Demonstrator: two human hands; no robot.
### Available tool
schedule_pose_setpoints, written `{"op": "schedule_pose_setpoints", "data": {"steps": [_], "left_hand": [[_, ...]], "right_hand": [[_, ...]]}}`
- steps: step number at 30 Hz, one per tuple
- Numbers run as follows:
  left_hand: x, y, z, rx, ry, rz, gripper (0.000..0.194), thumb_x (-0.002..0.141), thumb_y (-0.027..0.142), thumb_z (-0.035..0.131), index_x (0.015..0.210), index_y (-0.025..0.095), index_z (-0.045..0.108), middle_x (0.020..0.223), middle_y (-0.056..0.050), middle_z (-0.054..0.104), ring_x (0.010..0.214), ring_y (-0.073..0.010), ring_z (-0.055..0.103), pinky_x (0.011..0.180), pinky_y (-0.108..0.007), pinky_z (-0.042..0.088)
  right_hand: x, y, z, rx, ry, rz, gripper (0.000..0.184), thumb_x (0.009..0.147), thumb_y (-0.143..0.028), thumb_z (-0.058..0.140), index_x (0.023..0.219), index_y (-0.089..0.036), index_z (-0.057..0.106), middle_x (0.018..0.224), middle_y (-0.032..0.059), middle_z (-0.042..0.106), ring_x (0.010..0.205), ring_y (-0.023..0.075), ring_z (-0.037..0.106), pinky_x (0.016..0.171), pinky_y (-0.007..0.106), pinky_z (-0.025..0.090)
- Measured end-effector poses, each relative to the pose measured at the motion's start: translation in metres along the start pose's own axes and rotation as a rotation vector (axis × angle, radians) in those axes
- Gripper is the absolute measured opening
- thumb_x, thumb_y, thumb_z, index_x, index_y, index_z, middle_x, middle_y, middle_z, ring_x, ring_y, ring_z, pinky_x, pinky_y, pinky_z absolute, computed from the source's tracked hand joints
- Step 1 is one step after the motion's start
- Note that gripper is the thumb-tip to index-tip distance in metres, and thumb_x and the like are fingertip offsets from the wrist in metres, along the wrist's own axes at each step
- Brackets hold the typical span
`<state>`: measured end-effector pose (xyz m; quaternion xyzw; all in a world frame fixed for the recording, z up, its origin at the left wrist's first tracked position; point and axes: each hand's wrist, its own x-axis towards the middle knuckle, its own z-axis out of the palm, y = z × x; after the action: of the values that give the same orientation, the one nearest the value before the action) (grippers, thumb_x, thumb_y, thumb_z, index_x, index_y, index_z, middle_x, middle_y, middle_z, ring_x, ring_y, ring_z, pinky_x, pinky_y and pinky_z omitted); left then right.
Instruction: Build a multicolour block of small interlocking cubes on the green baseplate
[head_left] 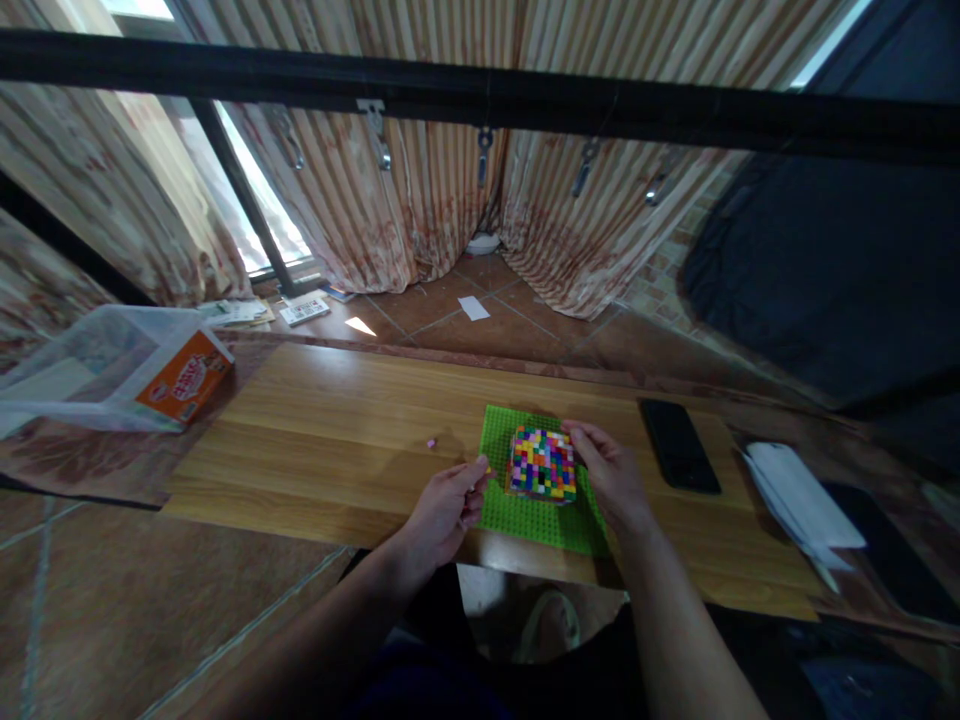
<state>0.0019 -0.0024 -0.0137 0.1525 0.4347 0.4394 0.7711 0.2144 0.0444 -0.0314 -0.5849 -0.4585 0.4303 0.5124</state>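
Observation:
A block of many-coloured small bricks (543, 464) stands on a green baseplate (501, 440) near the front edge of a wooden table (337, 430). My right hand (609, 474) curls against the block's right side, fingers touching its top right corner. My left hand (448, 505) hovers just left of the block over the baseplate's edge, fingers pinched on a tiny yellow piece (487, 469). A small pink piece (431, 442) lies loose on the wood to the left.
A black phone (679, 445) lies right of the baseplate, with a white pouch (799, 492) beyond it. At the far left an orange box (186, 377) sits in a clear plastic bag (90, 360). Curtains and tiled floor lie behind the table.

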Motion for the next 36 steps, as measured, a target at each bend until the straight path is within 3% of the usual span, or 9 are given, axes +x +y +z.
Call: {"op": "schedule_pose_setpoints", "data": {"steps": [12, 23, 26, 30, 33, 36], "left_hand": [[0.002, -0.002, -0.002, -0.01, -0.003, -0.008, 0.036, 0.068, 0.041, 0.076, 0.068, 0.013, 0.053, 0.06, 0.006, 0.041, 0.046, -0.0017, 0.031, 0.041, -0.018, 0.017], [-0.004, -0.003, 0.009, 0.034, 0.006, 0.001, 0.038, 0.064, 0.043, 0.078, 0.066, 0.013, 0.055, 0.059, 0.005, 0.043, 0.046, -0.0019, 0.032, 0.042, -0.018, 0.018], [-0.007, -0.002, 0.014, 0.034, -0.002, 0.014, 0.038, 0.063, 0.042, 0.079, 0.066, 0.012, 0.055, 0.059, 0.005, 0.043, 0.046, -0.0017, 0.031, 0.042, -0.018, 0.017], [-0.009, -0.002, 0.022, 0.055, -0.033, 0.02, 0.039, 0.061, 0.043, 0.08, 0.07, 0.011, 0.06, 0.059, 0.005, 0.042, 0.046, -0.002, 0.03, 0.042, -0.019, 0.015], [-0.009, -0.002, 0.028, 0.075, -0.062, 0.013, 0.042, 0.064, 0.049, 0.077, 0.075, 0.01, 0.062, 0.058, 0.005, 0.042, 0.045, -0.0018, 0.027, 0.042, -0.02, 0.012], [-0.009, -0.002, 0.034, 0.081, -0.094, 0.005, 0.044, 0.064, 0.052, 0.076, 0.075, 0.011, 0.061, 0.059, 0.005, 0.043, 0.044, -0.0017, 0.026, 0.043, -0.021, 0.011]], "right_hand": [[-0.001, 0.003, 0.007, -0.282, -0.01, -0.169, 0.035, 0.082, -0.048, 0.055, 0.093, -0.019, 0.072, 0.093, 0.0074, 0.073, 0.087, 0.0223, 0.065, 0.079, 0.037, 0.049], [-0.001, 0.009, 0.013, -0.231, 0.021, -0.213, 0.036, 0.082, -0.045, 0.055, 0.103, -0.019, 0.069, 0.1, 0.0082, 0.072, 0.091, 0.0219, 0.065, 0.082, 0.038, 0.05], [-0.004, 0.002, 0.009, -0.243, 0.053, -0.256, 0.037, 0.086, -0.045, 0.05, 0.107, -0.019, 0.068, 0.106, 0.0091, 0.07, 0.097, 0.0221, 0.063, 0.088, 0.041, 0.049], [-0.018, -0.019, 0.001, -0.289, 0.153, -0.433, 0.029, 0.088, -0.04, 0.049, 0.1, -0.022, 0.069, 0.103, 0.008, 0.068, 0.099, 0.0222, 0.062, 0.089, 0.041, 0.048], [-0.033, -0.033, 0.001, -0.302, 0.04, -0.506, 0.02, 0.087, -0.035, 0.055, 0.093, -0.025, 0.071, 0.098, 0.0056, 0.068, 0.095, 0.0205, 0.062, 0.087, 0.038, 0.049], [-0.047, -0.039, 0.009, -0.32, -0.17, -0.548, 0.017, 0.086, -0.032, 0.058, 0.097, -0.027, 0.071, 0.103, 0.0046, 0.066, 0.101, 0.0193, 0.061, 0.09, 0.037, 0.048]]}}
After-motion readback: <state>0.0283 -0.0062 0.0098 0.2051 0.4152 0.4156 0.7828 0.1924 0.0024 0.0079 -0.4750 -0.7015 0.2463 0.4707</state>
